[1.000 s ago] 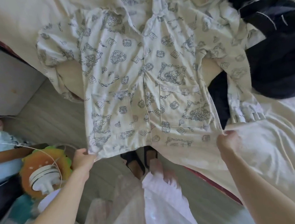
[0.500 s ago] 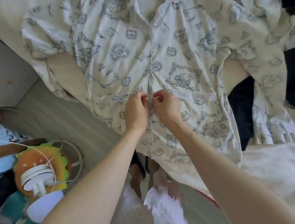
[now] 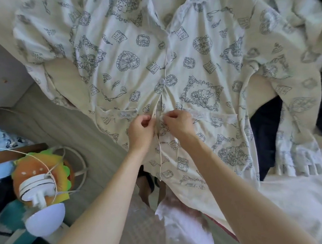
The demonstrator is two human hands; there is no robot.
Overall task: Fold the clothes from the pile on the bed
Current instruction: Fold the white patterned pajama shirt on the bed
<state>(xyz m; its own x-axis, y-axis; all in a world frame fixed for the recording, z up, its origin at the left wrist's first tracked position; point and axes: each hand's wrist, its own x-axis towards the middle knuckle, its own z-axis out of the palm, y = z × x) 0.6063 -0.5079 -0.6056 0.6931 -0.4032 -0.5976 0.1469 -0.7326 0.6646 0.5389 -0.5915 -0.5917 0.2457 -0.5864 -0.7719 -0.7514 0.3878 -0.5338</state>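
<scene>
1. Pyjama shirt [image 3: 131,62]: cream, printed with dark line drawings, spread front-up across the bed [image 3: 309,202], collar toward the top of the view, hem toward the bed's near edge and partly overhanging it.
2. Front placket [image 3: 159,141]: runs down the middle of the shirt; gapes slightly below the hands.
3. Button [image 3: 161,81]: pale, round, fastened on the placket above the hands.
4. Left hand [image 3: 140,130]: fingers curled, pinching the left edge of the placket at pocket height.
5. Right hand [image 3: 178,123]: fingers curled, pinching the right edge of the placket, just beside the left hand; fingertips of both nearly meeting over the opening.
6. Left pocket [image 3: 117,119] and right pocket [image 3: 220,120]: lace-trimmed tops, one on each side of the hands.
7. Left sleeve [image 3: 38,45]: bunched near the bed's left edge. Right sleeve [image 3: 290,98]: laid out to the right, frilled cuff toward the near side.
8. Dark garment [image 3: 268,132]: lies on the bed, partly under the right sleeve, right of the shirt body.
9. Off the bed, lower left: burger-shaped cushion [image 3: 43,171] on the floor [image 3: 45,122], with a white lamp [image 3: 40,202] and white cable [image 3: 22,153] across it.
</scene>
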